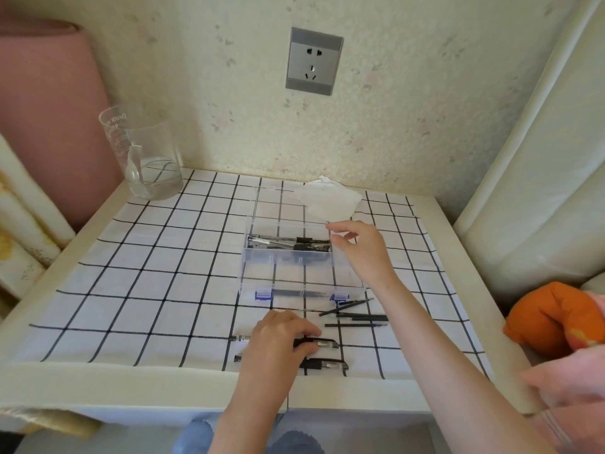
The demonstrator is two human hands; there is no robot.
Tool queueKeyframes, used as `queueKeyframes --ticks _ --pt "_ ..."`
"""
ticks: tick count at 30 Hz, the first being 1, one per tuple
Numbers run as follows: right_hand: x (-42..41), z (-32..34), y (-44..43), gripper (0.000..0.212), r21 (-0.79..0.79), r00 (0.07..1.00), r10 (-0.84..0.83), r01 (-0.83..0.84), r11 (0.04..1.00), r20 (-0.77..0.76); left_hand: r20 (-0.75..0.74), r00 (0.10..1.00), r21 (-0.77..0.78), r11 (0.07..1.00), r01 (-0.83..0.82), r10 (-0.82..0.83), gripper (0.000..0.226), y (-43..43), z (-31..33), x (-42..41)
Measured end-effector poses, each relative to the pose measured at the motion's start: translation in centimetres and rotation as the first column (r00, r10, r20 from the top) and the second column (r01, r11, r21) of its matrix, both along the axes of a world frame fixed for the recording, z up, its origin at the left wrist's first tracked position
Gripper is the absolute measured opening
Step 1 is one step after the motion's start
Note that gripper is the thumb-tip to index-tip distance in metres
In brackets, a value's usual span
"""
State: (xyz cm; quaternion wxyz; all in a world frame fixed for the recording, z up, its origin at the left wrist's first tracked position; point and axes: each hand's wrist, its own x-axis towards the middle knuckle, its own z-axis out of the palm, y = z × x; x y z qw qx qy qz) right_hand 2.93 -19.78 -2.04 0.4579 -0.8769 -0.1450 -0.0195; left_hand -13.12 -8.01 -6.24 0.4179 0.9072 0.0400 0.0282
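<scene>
Flowery cream wallpaper with one grey socket [314, 60] behind, and up front a white counter [98, 385] under a black-checked cloth [157, 273]. So here's what we count on it:

- one clear box [302, 267], lid open, with at least two pens in its far compartment
- two more pens lying near the front edge
- roughly four thin black refills [357, 317] loose just right of those
- one glass jug [144, 155] at the back left corner
- one tissue [327, 199] behind the box

Our left hand [278, 342] has its fingers [307, 332] curled round the farther pen [324, 343]. The other pen [327, 364] lies just beside it. Our right hand [360, 247] sits at the box's far right corner. We can't tell if it's holding the wall or just touching.
</scene>
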Motion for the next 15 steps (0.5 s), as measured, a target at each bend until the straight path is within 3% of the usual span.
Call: queueKeyframes --ticks 6,9,15 --pt "-3.7 0.7 -1.5 0.018 0.059 1.000 0.005 -0.004 0.998 -0.013 0.022 1.000 0.083 0.997 0.012 -0.014 0.018 0.1 -0.1 0.3" --pt "-6.3 0.5 -2.3 0.018 0.079 0.999 0.031 -0.028 0.997 -0.042 0.112 0.994 0.115 0.993 -0.023 0.010 0.016 0.1 -0.2 0.3" --pt "-11.1 -0.7 -2.9 0.016 0.006 0.986 0.144 -0.144 0.990 -0.088 0.257 0.957 -0.017 0.991 -0.136 0.136 0.013 -0.2 1.4 0.0"
